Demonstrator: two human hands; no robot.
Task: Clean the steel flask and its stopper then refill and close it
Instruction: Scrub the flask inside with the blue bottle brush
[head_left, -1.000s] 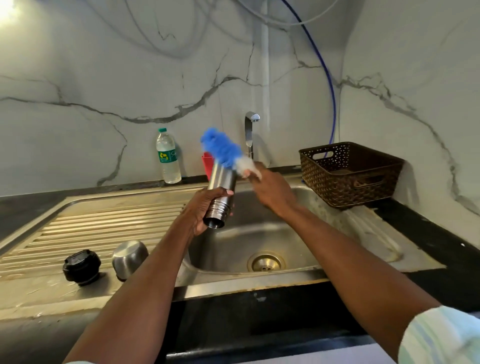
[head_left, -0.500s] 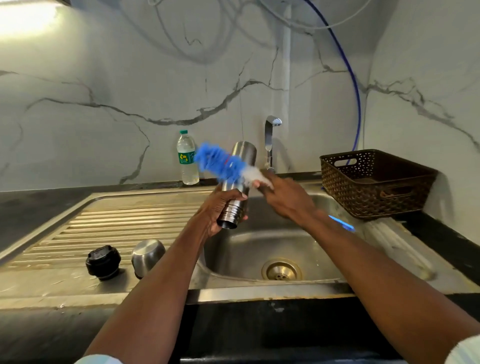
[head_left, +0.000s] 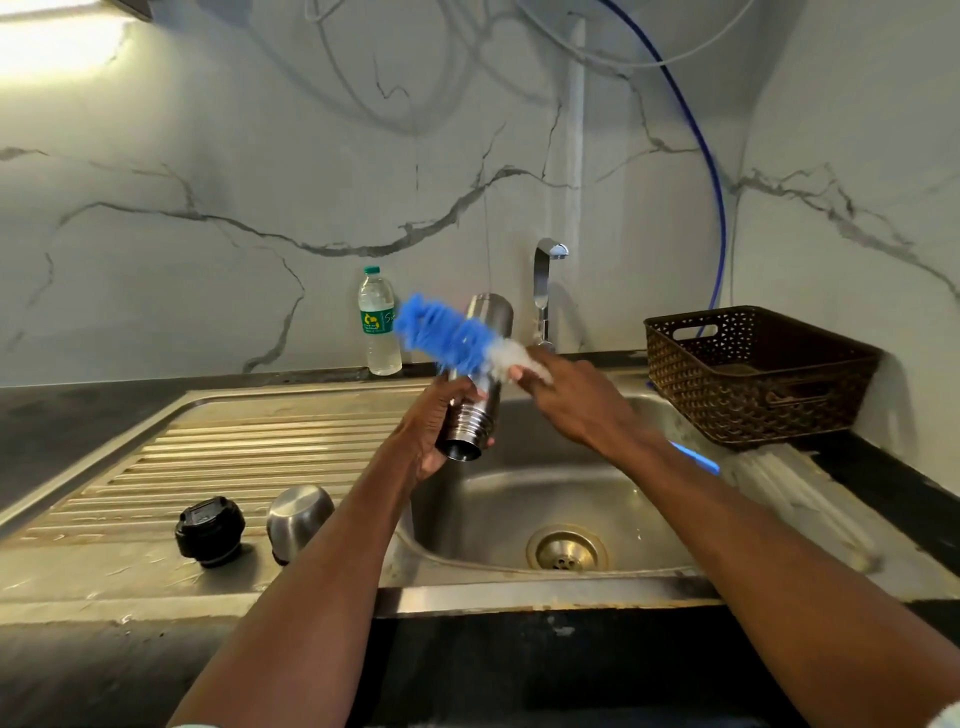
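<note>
The left hand (head_left: 431, 431) grips the steel flask (head_left: 475, 384) over the sink (head_left: 519, 499), tilted with its threaded mouth toward the person and downward. The right hand (head_left: 566, 400) pinches the pale end of a blue brush (head_left: 447, 332), which lies blurred across the flask's outside. To scrub well, I judge the flask should be held firm and turned so the bristles reach all round, threads included. The black stopper (head_left: 210, 530) and a steel cup (head_left: 298, 517) wait on the draining board (head_left: 234, 447).
</note>
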